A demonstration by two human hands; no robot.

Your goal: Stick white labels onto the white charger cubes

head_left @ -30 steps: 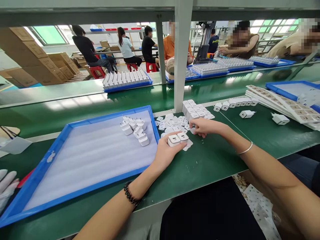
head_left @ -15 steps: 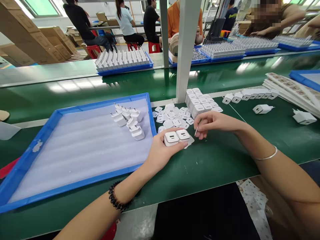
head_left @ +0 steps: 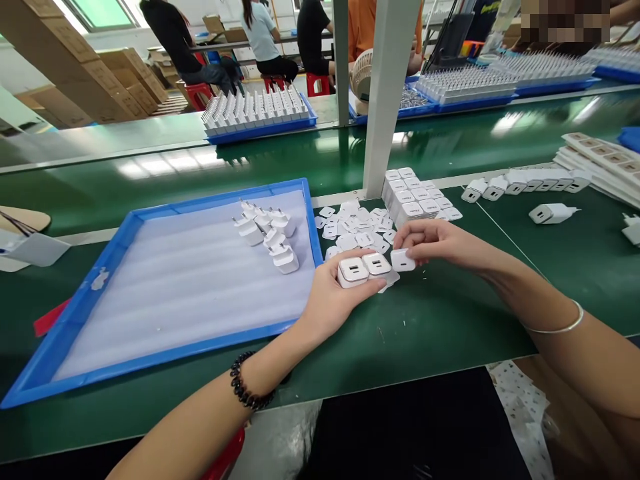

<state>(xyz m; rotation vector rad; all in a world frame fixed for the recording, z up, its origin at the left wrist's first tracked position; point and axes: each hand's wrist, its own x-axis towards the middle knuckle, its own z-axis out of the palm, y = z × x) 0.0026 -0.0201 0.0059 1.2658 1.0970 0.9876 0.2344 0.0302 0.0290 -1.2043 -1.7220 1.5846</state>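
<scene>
Side by side in my left hand (head_left: 333,297) are two white USB chargers (head_left: 353,272), port faces up, fingers and thumb closed round them. Just right of them, my right hand (head_left: 433,243) pinches a small white face plate (head_left: 403,261) with a slot in it, close to the chargers. Behind my hands lies a loose pile of white plates (head_left: 357,223). Neat stacks of similar plates (head_left: 413,193) stand beside it. Left of my left hand, several white chargers with plug pins (head_left: 285,259) rest inside a blue-rimmed tray (head_left: 220,341).
A white post (head_left: 383,100) rises behind the stacks. To the right, a row of chargers (head_left: 525,181) and a single charger (head_left: 554,213) lie on the green table (head_left: 450,327). Pale slotted trays (head_left: 600,167) are piled at far right. Across the green belt stand filled blue trays (head_left: 263,130); people sit beyond.
The plate in my right hand has turned from edge-on to showing its flat face, and sits nearer the chargers. My left hand still holds both chargers. The whole view has shifted slightly.
</scene>
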